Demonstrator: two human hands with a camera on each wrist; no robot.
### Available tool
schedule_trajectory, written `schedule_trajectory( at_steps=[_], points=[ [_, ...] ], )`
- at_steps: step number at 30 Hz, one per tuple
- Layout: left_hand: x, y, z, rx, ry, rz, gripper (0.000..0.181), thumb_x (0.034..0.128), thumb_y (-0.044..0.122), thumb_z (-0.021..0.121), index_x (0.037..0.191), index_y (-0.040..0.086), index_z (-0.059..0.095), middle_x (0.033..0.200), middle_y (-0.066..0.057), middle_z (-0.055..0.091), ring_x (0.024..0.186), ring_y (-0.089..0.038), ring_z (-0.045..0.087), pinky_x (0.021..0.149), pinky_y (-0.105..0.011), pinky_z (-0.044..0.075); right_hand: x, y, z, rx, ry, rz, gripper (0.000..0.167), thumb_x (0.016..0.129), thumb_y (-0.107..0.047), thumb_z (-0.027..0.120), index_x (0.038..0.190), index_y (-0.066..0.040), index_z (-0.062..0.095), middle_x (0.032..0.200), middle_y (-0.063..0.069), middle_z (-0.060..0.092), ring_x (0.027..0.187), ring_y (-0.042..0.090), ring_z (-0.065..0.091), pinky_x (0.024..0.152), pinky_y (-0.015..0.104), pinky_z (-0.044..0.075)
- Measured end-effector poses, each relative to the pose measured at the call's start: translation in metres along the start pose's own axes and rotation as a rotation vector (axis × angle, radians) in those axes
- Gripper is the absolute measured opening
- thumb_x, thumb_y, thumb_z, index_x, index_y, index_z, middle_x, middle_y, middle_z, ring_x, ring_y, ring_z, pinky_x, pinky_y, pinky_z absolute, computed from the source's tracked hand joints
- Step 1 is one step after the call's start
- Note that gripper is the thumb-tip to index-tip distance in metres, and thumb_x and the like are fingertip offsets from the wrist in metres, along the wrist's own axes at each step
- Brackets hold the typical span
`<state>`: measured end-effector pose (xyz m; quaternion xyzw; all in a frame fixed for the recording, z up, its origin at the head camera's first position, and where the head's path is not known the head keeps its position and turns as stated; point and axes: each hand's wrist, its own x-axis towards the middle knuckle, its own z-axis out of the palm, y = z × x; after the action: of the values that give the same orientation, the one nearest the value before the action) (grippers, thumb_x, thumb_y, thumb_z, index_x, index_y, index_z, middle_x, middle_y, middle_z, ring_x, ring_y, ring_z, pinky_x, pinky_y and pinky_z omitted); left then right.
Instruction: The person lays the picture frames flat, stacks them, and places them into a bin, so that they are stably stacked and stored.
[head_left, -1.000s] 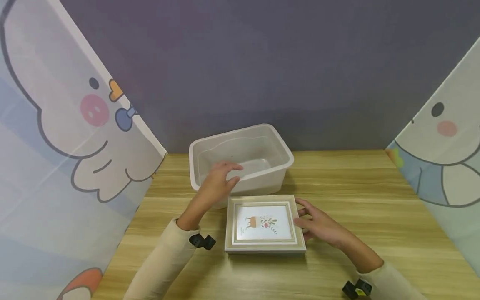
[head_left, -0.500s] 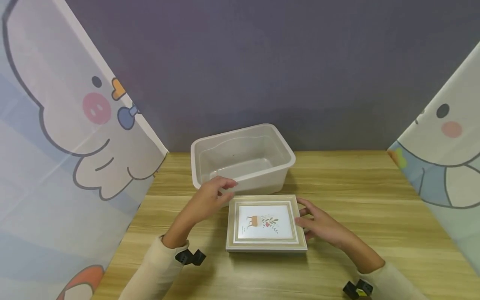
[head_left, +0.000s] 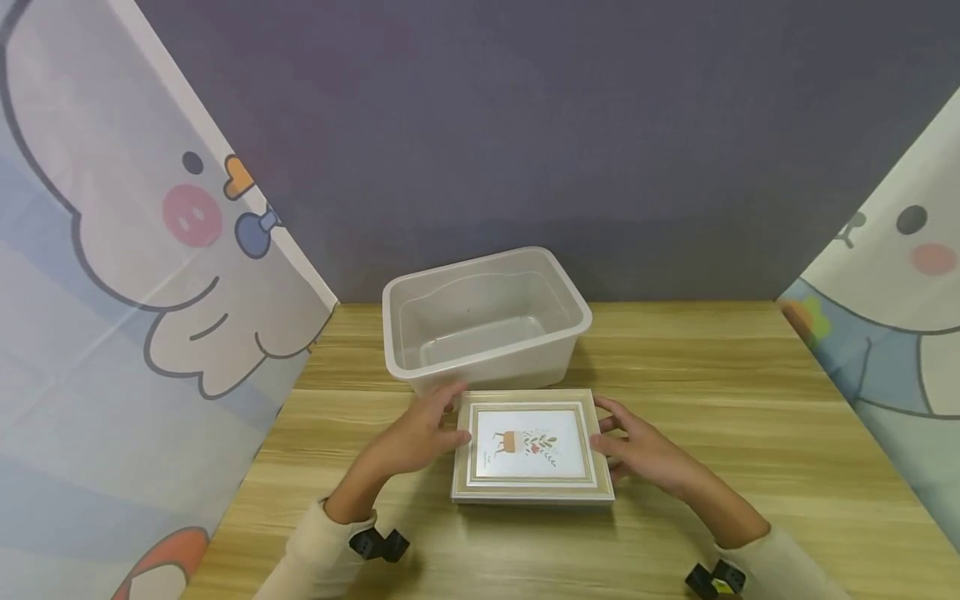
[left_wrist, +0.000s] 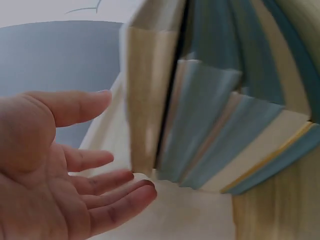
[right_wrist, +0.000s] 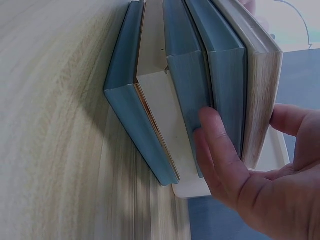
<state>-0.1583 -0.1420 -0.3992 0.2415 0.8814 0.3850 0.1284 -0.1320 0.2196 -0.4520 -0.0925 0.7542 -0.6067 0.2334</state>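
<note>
A beige picture frame (head_left: 533, 448) with a plant print lies face up on the table, on top of a stack. Several flat blue and off-white layers (right_wrist: 185, 95) show beneath it in the right wrist view; they look like more frames. My left hand (head_left: 415, 433) is at the stack's left side, its fingers (left_wrist: 107, 200) loosely extended in the left wrist view; whether they touch I cannot tell. My right hand (head_left: 645, 450) rests on the right side, fingertips (right_wrist: 212, 125) against the blue edges and thumb by the top frame's edge.
A grey-white plastic bin (head_left: 487, 362) stands right behind the stack, with nothing seen inside. The wooden tabletop (head_left: 712, 367) runs back to a dark grey wall (head_left: 525, 125). Cartoon-printed panels (head_left: 112, 333) flank the table on both sides.
My left hand has come down and toward me from over the bin's front rim to the left side of the stack. The right hand, the stack and the bin stay put.
</note>
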Motion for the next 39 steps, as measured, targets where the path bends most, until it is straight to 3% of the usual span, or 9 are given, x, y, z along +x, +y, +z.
schedule_trajectory(
  at_steps=[4,11,21,26,33,39],
  points=[
    [-0.003,-0.008,0.006,-0.069,-0.037,-0.034,0.081,0.0979,0.016,0.068,0.159,-0.004,0.02,0.158,-0.028,0.033,0.135,-0.047,0.049,0.109,-0.058,0.046,0.0,0.002,-0.001,-0.002,-0.004,-0.004,0.082,0.104,-0.026,0.059,0.163,-0.004,0.006,0.14,0.036,0.034,0.101,0.026,0.065,0.074,0.043,0.063],
    [-0.007,-0.02,0.014,-0.232,-0.061,-0.107,0.081,0.1001,0.022,0.066,0.16,0.0,0.016,0.154,-0.026,0.038,0.13,-0.047,0.054,0.103,-0.053,0.053,0.0,0.001,0.0,-0.02,0.014,0.015,0.082,0.104,-0.028,0.06,0.163,-0.006,0.008,0.142,0.035,0.036,0.105,0.028,0.065,0.075,0.044,0.062],
    [-0.012,-0.03,0.027,-0.503,-0.112,-0.201,0.072,0.1069,0.029,0.053,0.163,0.024,0.009,0.162,-0.027,0.024,0.132,-0.051,0.05,0.08,-0.054,0.06,-0.002,0.003,0.003,0.027,0.003,0.03,0.081,0.105,-0.028,0.058,0.164,-0.012,0.004,0.141,0.037,0.037,0.098,0.027,0.068,0.077,0.048,0.062],
    [-0.012,-0.032,0.033,-0.601,-0.108,-0.244,0.071,0.1079,0.033,0.05,0.163,0.028,0.005,0.164,-0.027,0.02,0.14,-0.054,0.04,0.086,-0.06,0.057,-0.003,0.007,0.003,0.08,-0.022,0.051,0.082,0.106,-0.031,0.055,0.165,-0.018,-0.001,0.148,0.039,0.029,0.102,0.029,0.068,0.083,0.052,0.061],
    [-0.013,-0.037,0.043,-0.701,-0.093,-0.278,0.072,0.1085,0.04,0.046,0.163,0.034,-0.001,0.159,-0.03,0.025,0.142,-0.05,0.037,0.1,-0.069,0.047,-0.004,0.017,0.004,0.195,-0.089,0.048,0.078,0.11,-0.033,0.045,0.164,-0.019,-0.009,0.158,0.04,0.016,0.123,0.034,0.058,0.096,0.056,0.056],
    [-0.013,-0.041,0.049,-0.728,-0.07,-0.289,0.073,0.108,0.044,0.045,0.163,0.036,-0.002,0.161,-0.03,0.022,0.144,-0.051,0.035,0.102,-0.065,0.047,-0.006,0.025,0.004,0.262,-0.147,0.055,0.076,0.111,-0.041,0.034,0.163,-0.014,-0.015,0.162,0.04,0.008,0.14,0.047,0.043,0.106,0.054,0.051]
  ],
)
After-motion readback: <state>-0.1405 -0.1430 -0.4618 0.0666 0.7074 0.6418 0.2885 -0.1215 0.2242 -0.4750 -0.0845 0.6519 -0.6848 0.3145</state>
